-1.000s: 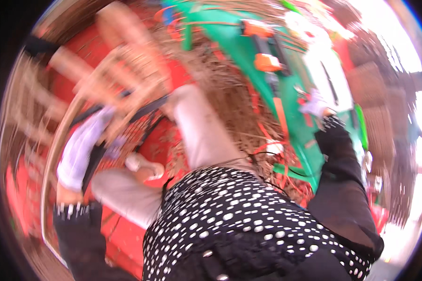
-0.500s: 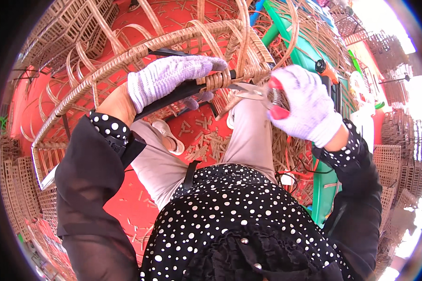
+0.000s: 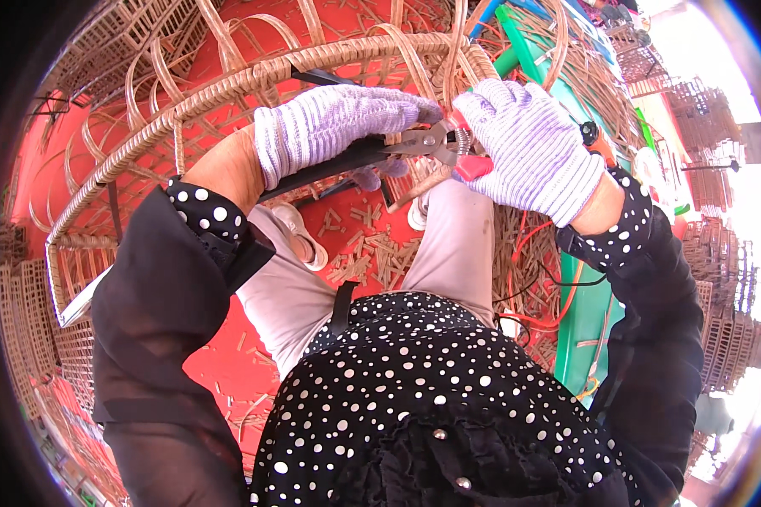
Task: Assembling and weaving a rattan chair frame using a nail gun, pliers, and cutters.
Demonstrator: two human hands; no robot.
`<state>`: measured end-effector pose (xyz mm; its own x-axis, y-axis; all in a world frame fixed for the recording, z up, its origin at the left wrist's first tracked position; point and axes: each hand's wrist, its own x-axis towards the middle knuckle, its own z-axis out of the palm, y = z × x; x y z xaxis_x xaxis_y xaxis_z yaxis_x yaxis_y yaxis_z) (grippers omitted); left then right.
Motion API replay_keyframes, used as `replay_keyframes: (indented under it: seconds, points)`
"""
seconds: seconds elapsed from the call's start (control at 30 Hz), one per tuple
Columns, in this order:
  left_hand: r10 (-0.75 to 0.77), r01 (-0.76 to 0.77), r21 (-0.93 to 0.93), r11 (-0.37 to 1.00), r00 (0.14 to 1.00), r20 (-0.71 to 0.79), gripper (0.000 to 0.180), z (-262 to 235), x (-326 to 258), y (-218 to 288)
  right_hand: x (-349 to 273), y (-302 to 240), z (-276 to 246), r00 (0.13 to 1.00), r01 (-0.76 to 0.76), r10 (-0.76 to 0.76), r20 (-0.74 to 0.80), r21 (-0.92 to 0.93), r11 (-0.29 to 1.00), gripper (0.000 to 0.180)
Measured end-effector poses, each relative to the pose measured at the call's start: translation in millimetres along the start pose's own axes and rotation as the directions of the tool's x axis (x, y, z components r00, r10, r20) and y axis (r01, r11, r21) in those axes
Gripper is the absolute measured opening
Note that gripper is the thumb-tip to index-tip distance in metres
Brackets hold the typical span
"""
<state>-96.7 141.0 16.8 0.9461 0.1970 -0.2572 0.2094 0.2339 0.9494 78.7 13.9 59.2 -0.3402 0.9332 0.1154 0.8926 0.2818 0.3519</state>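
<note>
My left hand (image 3: 338, 127), in a pale lilac knitted glove, is closed around a black bar (image 3: 317, 173) of a half-woven wicker frame, its fingertips curling below it. The frame's wrapped rim (image 3: 245, 80) arcs from the lower left up to the top, with loose strips looping off it. In my gloved right hand (image 3: 533, 156) is a pair of red-handled pruning shears (image 3: 427, 142), fingers closed round the grips. Their metal blades point left and lie against the bar beside my left fingertips. Whether a strip sits between the blades is hidden.
A green plastic tray-like stand (image 3: 528, 51) heaped with brown strips is at the upper right. Cut scraps (image 3: 380, 262) litter the red floor between my feet. Orange and black cords (image 3: 550, 313) run near the stand's lower part. Woven panels (image 3: 21, 329) stack at both sides.
My right hand has brought the shears left, up to the bar by my left fingertips. The left hand and the frame have shifted slightly. The wrapped strip end on the bar is now mostly covered.
</note>
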Motion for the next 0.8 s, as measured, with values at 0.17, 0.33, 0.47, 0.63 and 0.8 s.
replay_keyframes:
  seconds: [0.17,0.33,0.47,0.63,0.8]
  points:
    - [0.0,-0.004,0.062,0.998,0.999,0.053,0.044,-0.7,2.8,6.0,-18.7,0.4,-6.7,0.999,-0.051,0.051,-0.007,0.031,0.998,0.034]
    - [0.189,-0.179,0.274,0.945,0.982,-0.011,0.041,-2.9,-1.9,-5.2,-96.2,20.9,-1.5,0.903,-0.365,0.387,-0.187,0.145,0.92,0.056]
    - [0.535,-0.495,0.834,0.244,0.786,0.31,0.046,-13.3,-7.3,-2.4,-209.6,59.3,28.0,0.545,-0.839,0.836,0.07,0.025,0.544,0.07]
    - [0.171,-0.081,0.421,0.904,0.968,-0.182,0.044,19.5,-7.4,10.1,-352.3,75.7,79.7,-0.07,-0.949,0.914,0.4,-0.309,0.062,0.073]
    - [0.334,0.197,0.96,0.201,0.907,-0.256,0.051,51.5,-7.2,9.5,-386.0,78.3,109.6,-0.166,-0.943,0.871,0.462,-0.334,-0.003,0.076]
